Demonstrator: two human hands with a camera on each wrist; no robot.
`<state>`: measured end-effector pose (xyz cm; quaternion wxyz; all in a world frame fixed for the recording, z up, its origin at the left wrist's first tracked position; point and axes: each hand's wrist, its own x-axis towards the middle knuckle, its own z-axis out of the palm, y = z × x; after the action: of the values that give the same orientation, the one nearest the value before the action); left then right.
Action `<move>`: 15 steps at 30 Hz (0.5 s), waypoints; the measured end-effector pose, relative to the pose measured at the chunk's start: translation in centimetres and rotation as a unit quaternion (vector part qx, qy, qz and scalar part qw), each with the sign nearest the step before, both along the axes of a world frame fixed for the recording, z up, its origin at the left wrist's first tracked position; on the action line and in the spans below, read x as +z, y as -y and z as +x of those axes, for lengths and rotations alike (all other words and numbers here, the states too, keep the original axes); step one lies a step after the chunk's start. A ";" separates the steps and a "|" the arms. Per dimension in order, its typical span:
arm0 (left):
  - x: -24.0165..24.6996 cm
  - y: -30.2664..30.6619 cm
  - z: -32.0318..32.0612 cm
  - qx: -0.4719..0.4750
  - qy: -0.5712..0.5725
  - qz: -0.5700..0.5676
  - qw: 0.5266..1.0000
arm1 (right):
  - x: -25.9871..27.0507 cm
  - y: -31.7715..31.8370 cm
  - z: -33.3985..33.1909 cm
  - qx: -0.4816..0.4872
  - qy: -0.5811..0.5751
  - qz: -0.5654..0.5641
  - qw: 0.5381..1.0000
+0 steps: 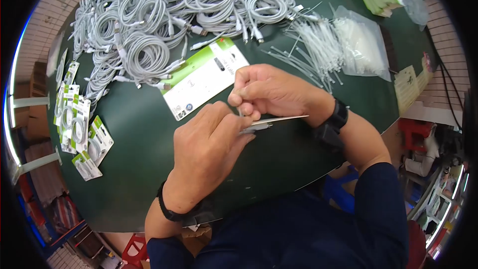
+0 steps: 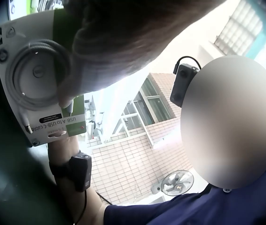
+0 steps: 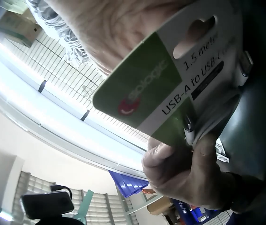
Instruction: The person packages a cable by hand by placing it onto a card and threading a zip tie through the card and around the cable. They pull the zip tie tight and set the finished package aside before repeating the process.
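Observation:
My left hand point(image 1: 204, 139) holds a white and green cable card point(image 1: 286, 118) nearly edge-on over the table, thumb and fingers at its near end. A coiled grey USB-A to USB-C cable point(image 2: 13, 77) lies against the card's printed face in the left wrist view. My right hand point(image 1: 274, 89) is just above the card, its thumb and curled fingers pinching a thin pale strip that looks like a cable tie, mostly hidden by the fingers. In the right wrist view, the card's hanging slot and green corner point(image 3: 142, 89) face the camera.
A large heap of coiled grey cables point(image 1: 144, 10) covers the far left. Behind my hands lies a flat card point(image 1: 206, 87). Loose cable ties point(image 1: 318, 45) and a bag of ties point(image 1: 361, 45) sit at right. Carded cables point(image 1: 74, 124) are piled at the left edge.

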<state>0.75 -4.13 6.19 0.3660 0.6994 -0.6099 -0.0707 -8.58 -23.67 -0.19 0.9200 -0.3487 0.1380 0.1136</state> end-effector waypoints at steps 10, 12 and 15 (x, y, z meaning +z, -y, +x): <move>-0.3 -0.4 0.2 -0.024 0.035 -0.005 0.999 | -0.9 0.2 0.2 0.032 0.022 -0.037 0.999; -0.5 -0.4 0.1 -0.016 0.064 -0.004 0.998 | -1.1 0.1 0.4 0.029 0.017 -0.056 0.998; -0.3 -0.2 0.2 -0.013 0.063 -0.019 0.998 | -1.1 0.1 0.3 0.030 0.011 -0.052 0.998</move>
<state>0.91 -3.95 5.85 0.3392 0.6874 -0.6419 -0.0193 -8.23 -23.77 -1.27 0.8985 -0.4010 0.1228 0.1300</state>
